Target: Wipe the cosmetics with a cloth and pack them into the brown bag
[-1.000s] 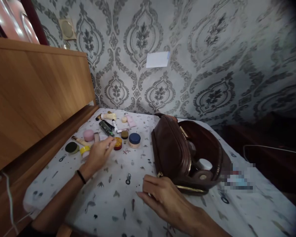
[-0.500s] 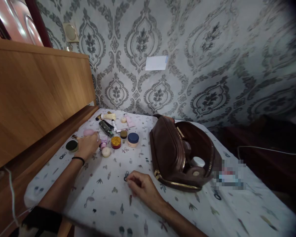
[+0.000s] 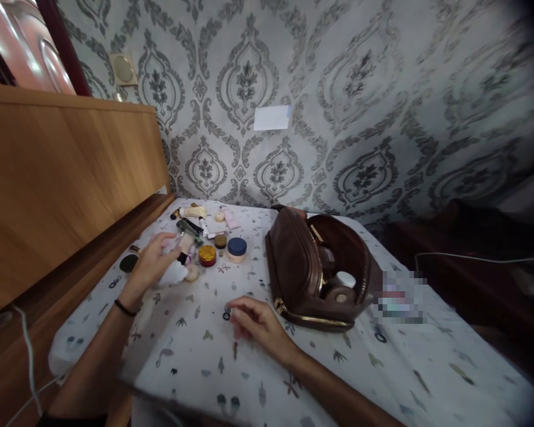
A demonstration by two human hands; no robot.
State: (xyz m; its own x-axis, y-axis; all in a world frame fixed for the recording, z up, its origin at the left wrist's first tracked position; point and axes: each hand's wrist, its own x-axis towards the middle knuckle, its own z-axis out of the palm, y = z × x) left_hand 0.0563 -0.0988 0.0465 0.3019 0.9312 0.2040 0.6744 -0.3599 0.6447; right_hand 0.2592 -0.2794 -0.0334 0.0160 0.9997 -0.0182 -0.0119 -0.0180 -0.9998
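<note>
My left hand [image 3: 151, 264] reaches over cosmetics at the table's left, index finger and thumb spread. Just beyond the fingertips is a small pale bottle [image 3: 186, 242] with a black cap; no firm grip on it shows. A blurred white item [image 3: 172, 274] lies below the thumb, partly over a cream round jar [image 3: 191, 273]; its kind is unclear. To the right are an amber jar with a gold lid [image 3: 207, 255] and a blue-lidded jar [image 3: 237, 249]. My right hand [image 3: 260, 329] hovers loosely curled, fingers apart and holding nothing visible, in front of a brown toiletry bag [image 3: 293, 267].
The unzipped bag holds a white-lidded container [image 3: 345, 279] and other round items. Several tubes, including a pink tube [image 3: 231, 219], lie farther back on the patterned tablecloth [image 3: 213, 356]. A wooden cabinet [image 3: 71, 160] borders the left, and the papered wall [image 3: 293, 59] stands behind.
My left hand has drawn slightly back and its fingers have spread, uncovering the pale bottle and white item. My right hand's fingers have loosened a little. The camera view has shifted slightly.
</note>
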